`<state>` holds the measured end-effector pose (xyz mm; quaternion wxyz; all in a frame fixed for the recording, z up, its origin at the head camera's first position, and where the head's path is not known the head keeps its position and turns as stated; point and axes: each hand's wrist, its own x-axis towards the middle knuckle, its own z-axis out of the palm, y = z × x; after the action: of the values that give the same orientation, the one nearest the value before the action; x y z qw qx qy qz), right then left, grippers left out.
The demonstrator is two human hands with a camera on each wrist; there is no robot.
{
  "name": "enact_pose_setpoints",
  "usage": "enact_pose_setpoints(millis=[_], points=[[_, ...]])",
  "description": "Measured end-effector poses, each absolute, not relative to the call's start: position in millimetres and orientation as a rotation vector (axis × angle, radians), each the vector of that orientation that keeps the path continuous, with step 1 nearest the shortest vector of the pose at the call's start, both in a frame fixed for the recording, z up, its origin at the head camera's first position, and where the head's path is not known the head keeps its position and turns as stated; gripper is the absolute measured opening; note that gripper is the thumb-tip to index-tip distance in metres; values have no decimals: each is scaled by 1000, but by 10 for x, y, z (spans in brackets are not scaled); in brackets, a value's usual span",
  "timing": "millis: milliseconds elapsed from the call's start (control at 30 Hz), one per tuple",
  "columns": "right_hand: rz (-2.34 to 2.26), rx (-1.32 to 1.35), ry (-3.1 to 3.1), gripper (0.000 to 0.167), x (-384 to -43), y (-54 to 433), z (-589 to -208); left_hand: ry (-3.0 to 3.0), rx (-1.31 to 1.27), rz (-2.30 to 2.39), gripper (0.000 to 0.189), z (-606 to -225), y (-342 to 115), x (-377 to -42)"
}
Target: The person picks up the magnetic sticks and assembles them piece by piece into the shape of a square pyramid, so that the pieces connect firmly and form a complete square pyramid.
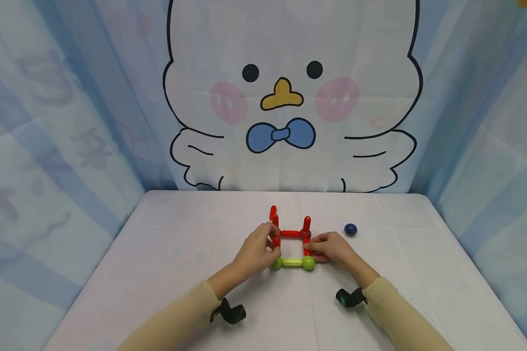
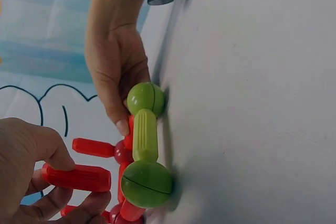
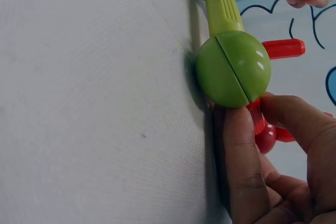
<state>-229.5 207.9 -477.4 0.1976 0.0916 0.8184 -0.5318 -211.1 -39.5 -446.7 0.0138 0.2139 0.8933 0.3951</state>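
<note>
A square frame of toy rods and balls rests on the table [image 1: 158, 292]. Along its near side runs a light-green rod [image 2: 145, 135] between two green balls [image 2: 147, 184]; red rods and red balls [image 1: 305, 234] form the rest, with red rods standing up at the back. My left hand [image 1: 256, 247] pinches a loose red rod [image 2: 79, 177] between thumb and fingers, just above the near left green ball and apart from it. At the near right corner my right hand [image 1: 335, 251] pinches the red side rod [image 3: 256, 116] close to the green ball [image 3: 233, 69].
A dark blue ball [image 1: 350, 229] lies on the table, right of the frame and beyond my right hand. Behind the table's far edge hangs a curtain [image 1: 290, 165] with a cartoon print. Dark wrist cameras [image 1: 233, 312] hang below both sleeves.
</note>
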Motion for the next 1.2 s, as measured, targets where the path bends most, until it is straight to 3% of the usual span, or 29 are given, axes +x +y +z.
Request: enact_pose_setpoints(millis=[467,833,1033,1200], points=[[-1493,229,2268,37,-2305,2062,-4716,2764,682,1172,40,-4531,-423,-1993],[-1219,170,2607,30,-2420,2131,-4648,2794,567,1108,49,-4567,-459,-1950],[-1119,-3,2654,48,-2463,2132,-4702,2804,526,1028,38,-4614,-498,-1970],[-1095,-87,2649,49,-2446,2127,-4723,2793,494,1010,31,-4632,-547,-1981]])
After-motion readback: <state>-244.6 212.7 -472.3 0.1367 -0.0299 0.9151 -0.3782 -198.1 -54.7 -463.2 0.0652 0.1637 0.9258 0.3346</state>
